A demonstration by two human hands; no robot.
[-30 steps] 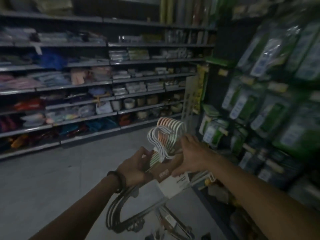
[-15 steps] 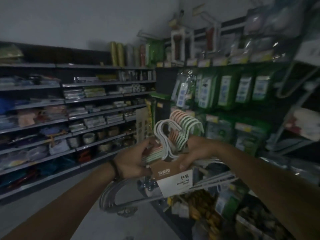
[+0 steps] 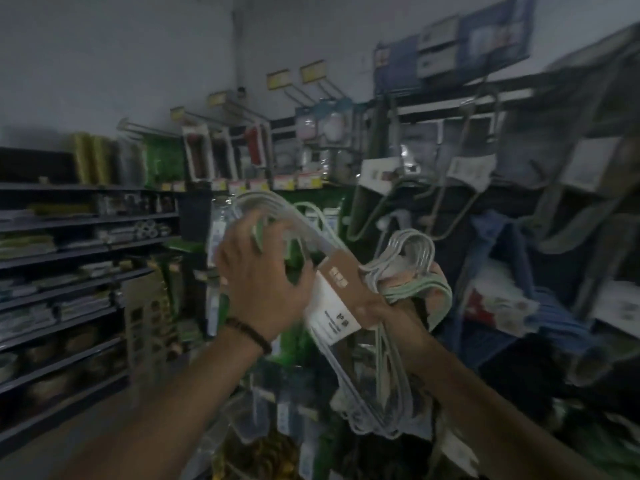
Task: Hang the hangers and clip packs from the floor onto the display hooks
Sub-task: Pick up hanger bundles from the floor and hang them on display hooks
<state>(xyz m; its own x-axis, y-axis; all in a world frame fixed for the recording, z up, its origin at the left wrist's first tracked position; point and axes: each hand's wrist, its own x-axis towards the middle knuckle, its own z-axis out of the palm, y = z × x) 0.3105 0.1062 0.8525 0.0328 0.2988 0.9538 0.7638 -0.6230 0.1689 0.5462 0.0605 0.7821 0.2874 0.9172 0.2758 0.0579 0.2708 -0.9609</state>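
A bundle of pale green and white hangers [image 3: 398, 271] bound by a brown and white cardboard sleeve is held up at chest height in front of the display wall. My right hand [image 3: 408, 306] grips the bundle just below its hooks, largely hidden behind the sleeve. My left hand [image 3: 259, 282], with a bead bracelet at the wrist, grips the hangers' shoulder end, fingers curled over the upper edge. The bundle lies tilted, hooks to the right. Display hooks [image 3: 311, 88] with yellow price tags jut from the wall above.
Other hanger packs [image 3: 464, 174] hang from hooks on the right. Packaged goods [image 3: 221, 157] fill the pegs at centre. Long shelves [image 3: 86, 244] with stock run down the left side. More goods crowd the low racks under my arms.
The view has swung up and right toward the display wall. Both hands raised the hanger bundle and tilted it, hooks now to the right, with my left hand shifted higher on it.
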